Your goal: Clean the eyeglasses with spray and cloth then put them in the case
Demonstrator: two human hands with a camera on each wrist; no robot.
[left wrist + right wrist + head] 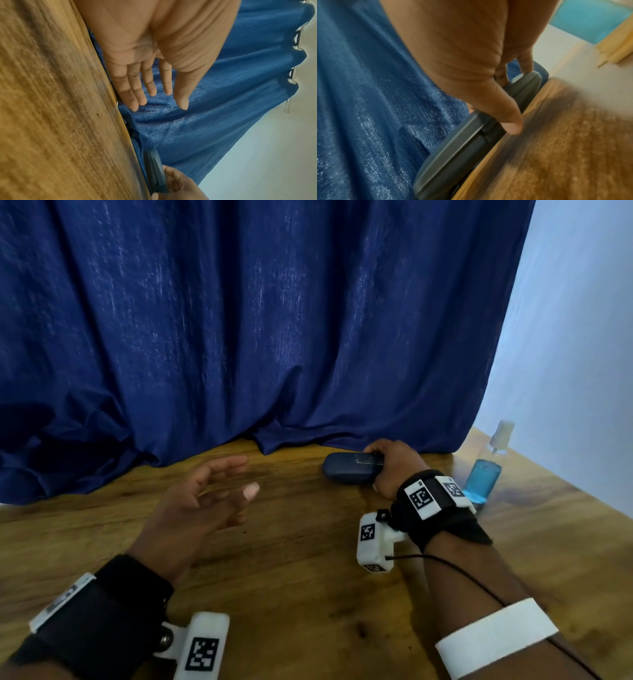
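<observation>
A dark blue eyeglass case [349,470] lies closed on the wooden table [308,594], close to the curtain. My right hand [390,467] grips its right end, thumb on the near side and fingers on the far side. The right wrist view shows the case [453,148] along the table's back edge with the thumb [510,125] across its seam. My left hand [212,494] hovers open above the table, left of the case, holding nothing; its fingers [137,94] are spread. A spray bottle [484,477] of blue liquid stands right of my right wrist. No eyeglasses or cloth show.
A dark blue curtain [239,337] hangs along the back of the table and bunches on it. A pale wall [582,337] is at the right. The table's right edge runs just behind the spray bottle.
</observation>
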